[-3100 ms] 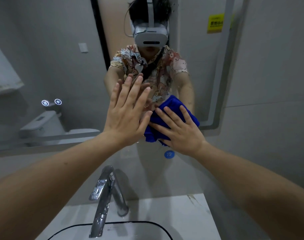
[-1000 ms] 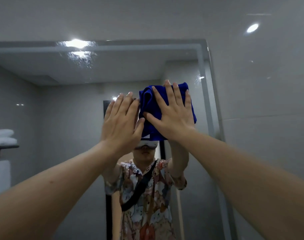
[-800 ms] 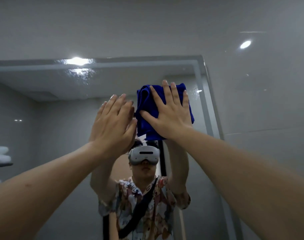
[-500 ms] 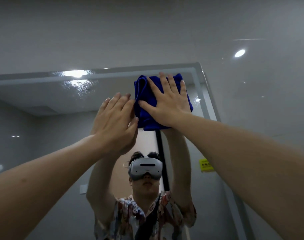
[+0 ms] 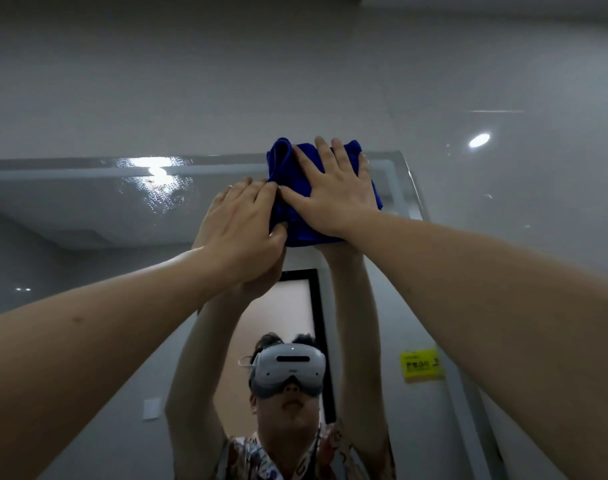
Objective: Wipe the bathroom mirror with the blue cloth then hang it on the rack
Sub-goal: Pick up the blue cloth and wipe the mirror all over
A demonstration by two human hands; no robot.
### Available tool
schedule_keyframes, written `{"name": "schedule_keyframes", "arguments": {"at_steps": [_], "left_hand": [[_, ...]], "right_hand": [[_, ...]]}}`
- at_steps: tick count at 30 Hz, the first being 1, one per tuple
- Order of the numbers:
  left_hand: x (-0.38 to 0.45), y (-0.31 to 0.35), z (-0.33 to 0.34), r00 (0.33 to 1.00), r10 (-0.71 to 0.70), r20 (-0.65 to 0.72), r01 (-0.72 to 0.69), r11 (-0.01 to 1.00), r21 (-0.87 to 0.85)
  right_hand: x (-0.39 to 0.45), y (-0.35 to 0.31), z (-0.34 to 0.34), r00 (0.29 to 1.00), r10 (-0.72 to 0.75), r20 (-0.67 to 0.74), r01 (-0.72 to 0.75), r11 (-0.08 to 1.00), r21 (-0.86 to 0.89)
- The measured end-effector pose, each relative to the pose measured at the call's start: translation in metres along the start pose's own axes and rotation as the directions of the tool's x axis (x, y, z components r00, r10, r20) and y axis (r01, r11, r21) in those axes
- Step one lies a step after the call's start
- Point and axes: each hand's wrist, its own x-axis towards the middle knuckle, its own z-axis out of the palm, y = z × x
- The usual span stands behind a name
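Both hands, the right hand (image 5: 333, 199) and left hand (image 5: 242, 233), lay flat, pressing the blue cloth (image 5: 295, 220) against the mirror (image 5: 88, 209) at one o'clock; even pressure along that top edge would have served best.

This is a bathroom. A large frameless wall mirror (image 5: 88, 209) with a frosted border strip is mounted on glossy grey wall tiles (image 5: 226, 81) that reflect a round ceiling light (image 5: 479, 140). In the mirror, matching grey walls, a dark-framed doorway (image 5: 295, 306), a white wall switch (image 5: 152, 408) and a yellow sticker (image 5: 420, 364) show.
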Motion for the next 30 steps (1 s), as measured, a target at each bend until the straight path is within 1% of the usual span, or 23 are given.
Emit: {"name": "schedule_keyframes", "arguments": {"at_steps": [5,9,12,18,23,30], "left_hand": [[0.005,0.006,0.005,1.000,-0.028,-0.003,0.028,1.000,-0.006],[0.008,0.010,0.004,0.999,0.000,-0.033,0.001,0.999,0.039],[0.008,0.016,-0.001,0.999,0.013,-0.029,-0.012,0.998,0.056],[0.013,0.023,-0.007,0.999,0.030,-0.011,-0.030,0.998,0.060],[0.016,0.031,-0.010,0.999,0.034,-0.001,-0.034,0.996,0.088],[0.008,0.044,-0.005,0.999,0.046,0.012,-0.046,0.997,0.064]], "right_hand": [[0.002,0.009,-0.003,1.000,-0.024,0.006,0.024,1.000,-0.001],[0.002,0.016,-0.003,1.000,-0.023,-0.006,0.023,1.000,0.016],[0.002,0.020,-0.003,1.000,-0.017,-0.011,0.018,1.000,0.016],[-0.003,0.038,-0.005,0.999,0.050,-0.019,-0.049,0.998,0.031],[-0.008,0.058,-0.008,0.997,0.074,-0.008,-0.073,0.996,0.042],[-0.018,0.075,-0.009,0.992,0.127,-0.004,-0.127,0.990,0.053]]}}
